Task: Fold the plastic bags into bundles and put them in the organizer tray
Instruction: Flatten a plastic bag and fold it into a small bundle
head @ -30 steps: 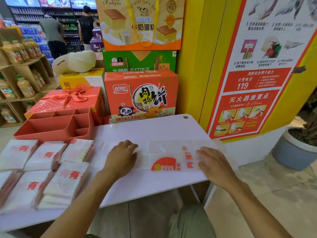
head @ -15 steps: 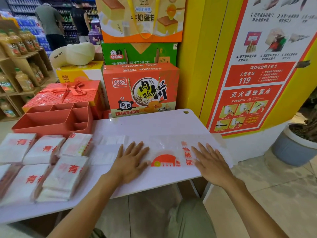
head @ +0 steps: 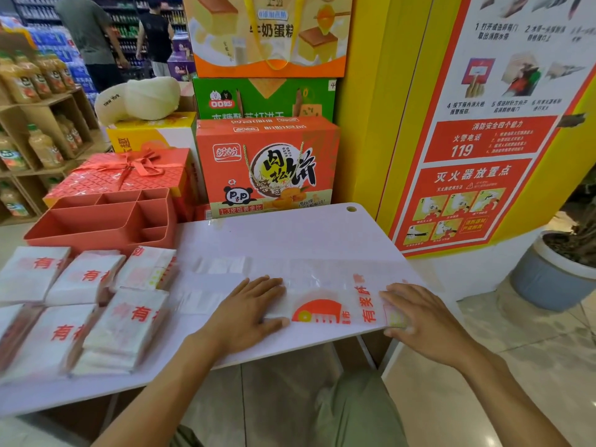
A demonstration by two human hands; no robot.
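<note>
— Where are your hands?
— My left hand point(head: 248, 312) lies flat, fingers straight and together, pressing the plastic bag point(head: 317, 311) at twelve o'clock. My right hand point(head: 422, 321), at two o'clock, pinches the bag's right end between thumb and fingers.
— And the rest?
— The folded bundles point(head: 125, 321) lie at ten o'clock on the table point(head: 290, 233); beyond them, at eleven, the organizer tray point(head: 74, 235) stands.
</note>
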